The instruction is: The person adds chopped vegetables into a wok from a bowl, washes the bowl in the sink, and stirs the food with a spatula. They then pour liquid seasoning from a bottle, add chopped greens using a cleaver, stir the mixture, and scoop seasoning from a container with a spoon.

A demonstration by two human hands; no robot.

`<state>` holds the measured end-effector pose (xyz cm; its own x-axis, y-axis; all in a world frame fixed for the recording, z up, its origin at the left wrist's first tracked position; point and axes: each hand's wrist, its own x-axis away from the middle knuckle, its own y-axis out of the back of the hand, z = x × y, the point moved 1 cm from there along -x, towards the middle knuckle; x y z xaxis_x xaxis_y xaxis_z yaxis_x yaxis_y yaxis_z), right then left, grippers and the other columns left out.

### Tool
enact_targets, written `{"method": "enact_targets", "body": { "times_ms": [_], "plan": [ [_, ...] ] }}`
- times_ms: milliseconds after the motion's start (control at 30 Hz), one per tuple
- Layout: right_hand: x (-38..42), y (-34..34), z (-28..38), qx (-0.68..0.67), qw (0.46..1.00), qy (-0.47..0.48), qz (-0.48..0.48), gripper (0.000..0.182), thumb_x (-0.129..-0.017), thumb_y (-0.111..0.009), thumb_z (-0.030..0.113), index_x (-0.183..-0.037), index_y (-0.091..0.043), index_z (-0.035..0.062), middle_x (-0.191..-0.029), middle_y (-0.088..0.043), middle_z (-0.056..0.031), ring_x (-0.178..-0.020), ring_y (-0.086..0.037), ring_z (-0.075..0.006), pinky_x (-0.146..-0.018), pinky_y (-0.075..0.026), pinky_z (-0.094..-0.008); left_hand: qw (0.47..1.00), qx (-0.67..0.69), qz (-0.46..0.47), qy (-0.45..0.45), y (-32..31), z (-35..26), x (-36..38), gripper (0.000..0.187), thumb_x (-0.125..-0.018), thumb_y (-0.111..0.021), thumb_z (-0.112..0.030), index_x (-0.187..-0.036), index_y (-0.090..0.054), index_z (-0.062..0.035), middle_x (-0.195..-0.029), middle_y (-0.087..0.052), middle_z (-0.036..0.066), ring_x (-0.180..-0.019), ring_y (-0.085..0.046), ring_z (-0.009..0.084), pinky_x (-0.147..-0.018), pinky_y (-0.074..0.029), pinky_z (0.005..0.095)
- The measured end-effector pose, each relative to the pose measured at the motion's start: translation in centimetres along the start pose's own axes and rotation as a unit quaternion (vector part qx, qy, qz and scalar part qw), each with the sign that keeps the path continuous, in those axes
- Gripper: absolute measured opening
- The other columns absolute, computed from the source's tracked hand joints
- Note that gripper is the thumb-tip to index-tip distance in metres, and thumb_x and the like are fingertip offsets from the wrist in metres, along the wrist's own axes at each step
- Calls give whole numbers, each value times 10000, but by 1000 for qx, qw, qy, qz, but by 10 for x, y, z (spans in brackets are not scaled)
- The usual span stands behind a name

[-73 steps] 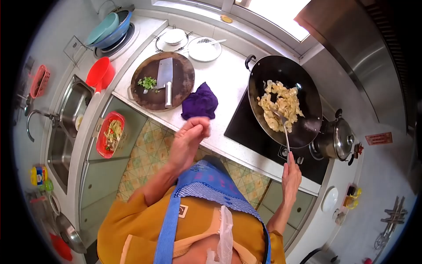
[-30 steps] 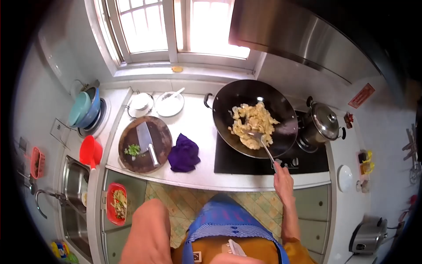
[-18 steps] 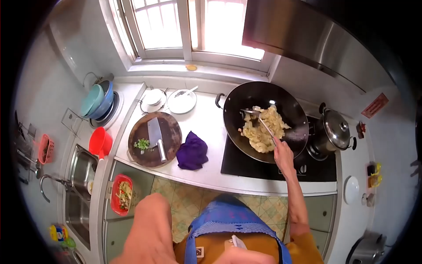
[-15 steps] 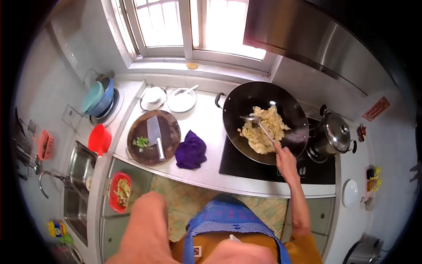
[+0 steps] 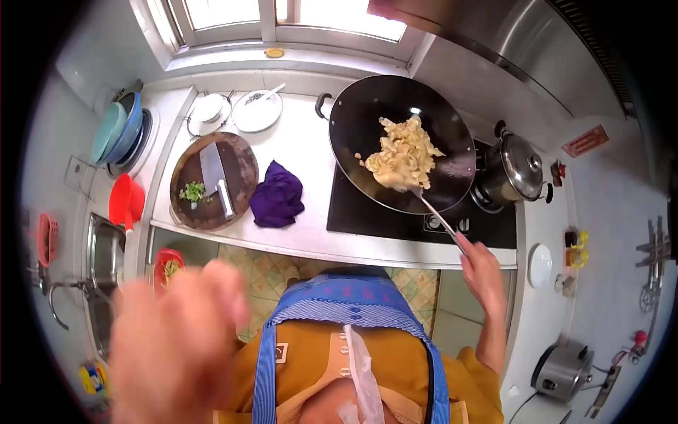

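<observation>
My right hand (image 5: 482, 274) is closed around the handle of a long metal spatula (image 5: 442, 220), at the front of the stove. The spatula's head meets the near edge of a heap of pale yellow cooked food (image 5: 408, 157), which partly hides it. That food lies in a large black wok (image 5: 357, 127). Raised close to the camera, my left hand (image 5: 180, 325) is large and blurred. Its fingers look bent, but the smear hides whether they hold anything. Behind it, a red basket (image 5: 161, 263) with food in it is partly covered.
Left of the wok lie a purple cloth (image 5: 277, 196) and a round chopping board (image 5: 236, 166) bearing a cleaver (image 5: 212, 169) and chopped greens (image 5: 191, 191). A white plate (image 5: 258, 120) sits behind. A lidded pot (image 5: 519, 169) stands right of the wok.
My right hand has drawn back toward me, and the spatula head has moved from the heap's far left to its near edge. My left hand has risen into view. The camera view has shifted.
</observation>
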<state>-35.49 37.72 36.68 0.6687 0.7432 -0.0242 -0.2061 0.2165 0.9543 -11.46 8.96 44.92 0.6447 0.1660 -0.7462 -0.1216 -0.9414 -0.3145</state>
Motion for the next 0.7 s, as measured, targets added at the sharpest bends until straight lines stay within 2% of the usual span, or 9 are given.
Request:
{"method": "enact_targets", "body": {
  "times_ms": [67,133,167,233,300,467,533,633,700],
  "plan": [
    [-26,-46,-2,-28,998,-15,-55,374,-819,-519,38,-1189,-530,93,-742,-515,-182,-685,-524,-363,-622,-417,-432,999,-30,11,21,22,-4,13,416,-797,-565,-457,-877,-640,-55,-1004,-484,92,-852,-460,182,-764,-381,298],
    [-54,-75,1,-46,990,-36,-125,366,-833,-501,28,-1196,-522,65,-733,-518,-202,-677,-518,-373,-624,-412,-439,964,-90,-127,217,39,-5,43,475,-782,-569,-444,-953,-620,-3,-1051,-473,145,-918,-458,190,-811,-373,296],
    [-67,-84,2,-49,987,-47,-144,362,-842,-494,33,-1203,-510,51,-744,-526,-207,-679,-519,-377,-623,-411,-439,956,-108,-121,243,62,12,64,426,-800,-555,-353,-1029,-590,5,-1021,-493,99,-910,-475,167,-825,-362,265],
    [-97,-87,24,-39,985,-59,-155,374,-851,-489,50,-1224,-491,75,-750,-528,-200,-693,-522,-368,-624,-409,-435,823,-30,-270,500,121,46,174,286,-878,-513,-241,-1055,-577,-25,-910,-544,-11,-850,-500,80,-821,-369,226],
    [-98,-81,45,-22,986,-57,-153,380,-851,-489,53,-1230,-486,84,-745,-526,-196,-698,-524,-364,-624,-409,-435,733,8,-360,576,151,65,258,283,-877,-529,-283,-1013,-595,-44,-908,-584,-5,-806,-536,93,-738,-428,248],
    [-35,-39,123,14,997,-68,-27,384,-834,-507,61,-1215,-505,104,-751,-518,-177,-673,-536,-358,-601,-434,-438,571,133,-605,539,211,91,417,179,-847,-539,-257,-911,-599,-101,-804,-583,3,-725,-545,134,-716,-447,326],
    [-31,-44,133,29,998,-58,-16,389,-832,-501,56,-1219,-498,101,-753,-516,-189,-666,-544,-368,-592,-442,-444,529,169,-668,495,225,105,432,161,-843,-529,-258,-866,-592,-112,-785,-574,3,-705,-538,146,-734,-444,357],
    [-62,-84,121,101,992,-25,-70,391,-832,-468,30,-1218,-480,88,-756,-511,-225,-661,-562,-402,-592,-467,-461,339,172,-830,409,254,137,432,232,-843,-452,-328,-762,-548,-134,-736,-558,-6,-604,-472,182,-779,-413,421],
    [-102,-94,96,177,980,-61,-73,257,-860,-404,44,-1095,-508,36,-782,-521,-229,-667,-573,-407,-602,-484,-464,338,158,-840,394,257,146,412,242,-852,-442,-322,-805,-585,-133,-810,-590,16,-715,-521,169,-745,-437,376]
  ]
}}
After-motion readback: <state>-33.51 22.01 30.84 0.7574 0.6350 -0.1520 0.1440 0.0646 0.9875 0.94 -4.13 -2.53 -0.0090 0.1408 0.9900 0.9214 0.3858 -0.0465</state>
